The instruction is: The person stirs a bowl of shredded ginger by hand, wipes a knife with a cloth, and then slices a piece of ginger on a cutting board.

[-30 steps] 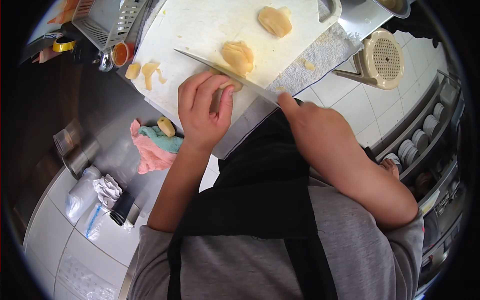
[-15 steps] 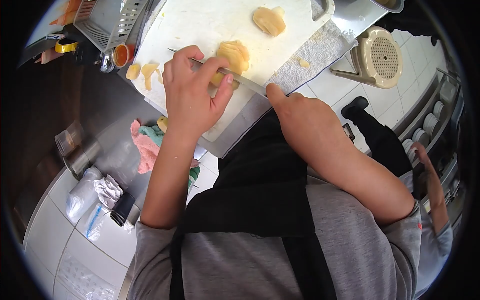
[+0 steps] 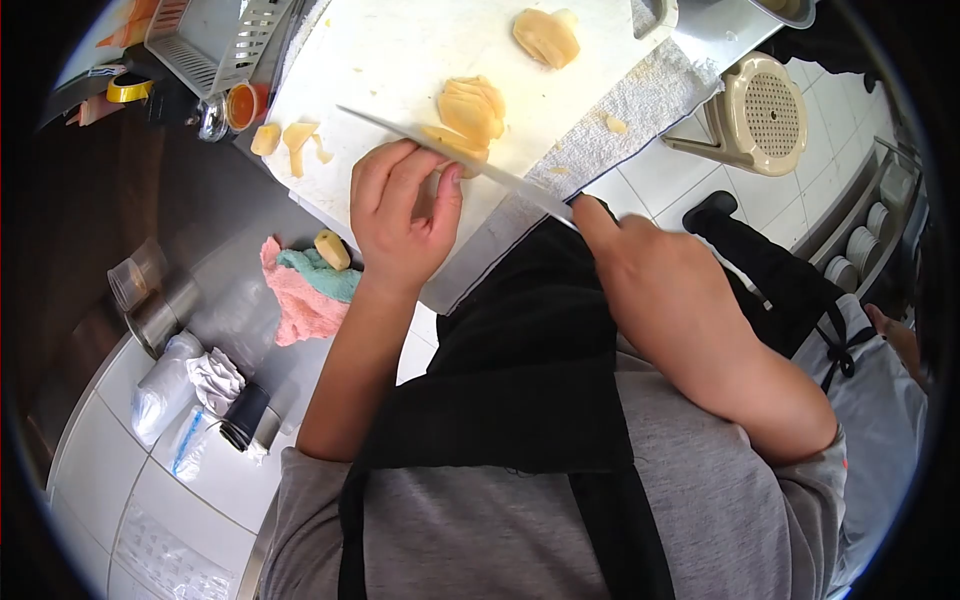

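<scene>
Curled round the handle end of a long, straight, grey metal knife (image 3: pixel 530 194), the right hand (image 3: pixel 648 275) sits right of centre in the head view. The blade slants up and leftward across the upper middle of the frame. Bent fingers and thumb of the left hand (image 3: pixel 405 215) pinch a pale yellow, peeled piece of food (image 3: pixel 458 143) beside that blade, just left of centre in the upper half; fingers and blade hide much of the piece. Just above it, a fanned heap of thin, pale yellow slices (image 3: pixel 470 105) lies on a flat white cutting board (image 3: pixel 390 60). A second cluster of pale yellow slices (image 3: pixel 545 38) rests higher up, near the top edge, and yellowish scraps (image 3: pixel 297 137) lie at the board's left side. To the board's right spreads a white terry towel (image 3: pixel 640 98). Left of centre, a pink cloth (image 3: pixel 300 300) and a teal cloth (image 3: pixel 328 278) lie together, with a peeled, pale yellow oblong chunk (image 3: pixel 332 250) on them. At the upper right, on white floor tiles (image 3: pixel 640 188), stands a beige plastic stool (image 3: pixel 772 115); below it, by the right edge, another person (image 3: pixel 870 400) in dark trousers shows in part.
</scene>
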Action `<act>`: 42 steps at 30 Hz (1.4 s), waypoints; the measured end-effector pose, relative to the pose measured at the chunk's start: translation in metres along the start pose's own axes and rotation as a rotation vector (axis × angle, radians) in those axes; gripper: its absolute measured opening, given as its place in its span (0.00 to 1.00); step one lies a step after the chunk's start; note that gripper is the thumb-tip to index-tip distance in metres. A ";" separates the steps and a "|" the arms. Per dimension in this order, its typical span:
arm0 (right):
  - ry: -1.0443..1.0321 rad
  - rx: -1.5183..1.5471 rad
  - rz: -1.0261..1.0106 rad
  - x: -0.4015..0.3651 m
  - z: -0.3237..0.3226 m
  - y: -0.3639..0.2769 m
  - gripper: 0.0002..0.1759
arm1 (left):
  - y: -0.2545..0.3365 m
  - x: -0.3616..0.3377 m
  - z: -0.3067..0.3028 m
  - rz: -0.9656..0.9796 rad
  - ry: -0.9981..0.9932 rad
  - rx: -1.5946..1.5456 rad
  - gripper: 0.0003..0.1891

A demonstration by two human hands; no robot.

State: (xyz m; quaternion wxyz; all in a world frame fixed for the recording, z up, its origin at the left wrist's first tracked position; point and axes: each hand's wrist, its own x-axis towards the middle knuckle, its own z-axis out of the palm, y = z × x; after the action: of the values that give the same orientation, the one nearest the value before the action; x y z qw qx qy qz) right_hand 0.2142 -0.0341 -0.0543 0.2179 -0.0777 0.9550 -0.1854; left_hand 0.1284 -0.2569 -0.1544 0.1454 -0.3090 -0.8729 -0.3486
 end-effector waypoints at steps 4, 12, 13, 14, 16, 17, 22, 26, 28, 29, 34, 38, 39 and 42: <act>-0.031 -0.058 0.031 -0.016 -0.003 0.002 0.07 | 0.000 0.000 -0.001 -0.003 -0.015 0.002 0.13; -0.078 -0.077 0.081 -0.012 0.000 -0.001 0.13 | -0.002 0.000 0.000 0.008 -0.014 -0.004 0.13; -0.078 -0.080 0.074 -0.011 0.000 -0.001 0.13 | -0.002 0.000 0.000 0.007 -0.014 -0.005 0.13; -0.079 -0.080 0.076 -0.011 0.000 -0.001 0.13 | -0.002 0.000 0.000 0.010 -0.017 -0.006 0.13; -0.113 -0.070 0.073 -0.010 -0.001 0.001 0.13 | -0.003 0.000 0.000 0.014 -0.016 -0.006 0.13; -0.113 -0.069 0.072 -0.012 -0.004 0.003 0.13 | -0.003 0.000 0.000 0.011 -0.020 -0.010 0.13; -0.107 -0.065 0.004 -0.012 -0.005 0.006 0.05 | -0.001 0.002 -0.003 0.016 -0.059 0.001 0.12; 0.019 0.032 -0.004 0.027 0.023 -0.002 0.04 | -0.001 0.001 -0.004 0.007 -0.060 -0.006 0.12; 0.034 -0.005 0.026 0.036 0.028 -0.005 0.05 | -0.003 0.002 -0.004 0.014 -0.058 0.006 0.12; 0.033 -0.003 0.028 0.035 0.029 -0.006 0.05 | -0.002 0.002 -0.005 0.002 -0.064 0.003 0.12; 0.032 -0.014 0.056 0.035 0.029 -0.007 0.07 | -0.002 0.012 -0.012 -0.065 -0.126 -0.078 0.15; 0.034 0.004 0.055 0.034 0.030 -0.007 0.08 | -0.001 0.045 -0.031 -0.061 -0.323 0.049 0.11; 0.029 0.007 0.055 0.034 0.030 -0.008 0.08 | -0.004 0.053 -0.037 0.022 -0.471 0.161 0.10; 0.018 0.005 0.064 0.033 0.031 -0.009 0.09 | -0.007 0.069 -0.042 0.039 -0.599 0.134 0.07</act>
State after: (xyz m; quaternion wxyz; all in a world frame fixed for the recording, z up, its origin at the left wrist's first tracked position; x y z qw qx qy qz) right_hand 0.1986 -0.0603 -0.0893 0.2154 -0.0451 0.9585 -0.1813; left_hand 0.0722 -0.2602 -0.0955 -0.0916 -0.4046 -0.8918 -0.1807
